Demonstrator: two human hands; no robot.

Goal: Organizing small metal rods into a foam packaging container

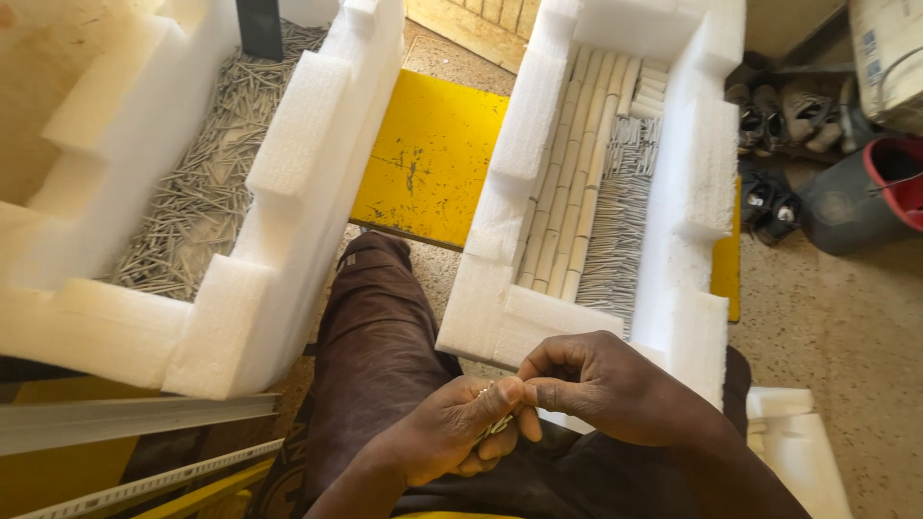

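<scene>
Thin metal nails (496, 423) (small bunch) betw. left hand (452, 432) & right hand (601, 384)

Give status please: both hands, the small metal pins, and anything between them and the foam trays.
Left hand closed on small metal pins. Right hand pinching at same bundle. Right foam tray just ahead, nothing between.

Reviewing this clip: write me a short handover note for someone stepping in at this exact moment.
Left hand: closed on a small bunch of metal pins, held above the lap.
Right hand: fingers pinch at the top of that bunch.
Left foam tray: a loose heap of pins.
Right foam tray: pins laid in a neat row beside pale wrapped rolls.
Done: part of the right tray is filled in order.
Left: the heap in the left tray is large; the bunch in hand is not yet placed.
</scene>
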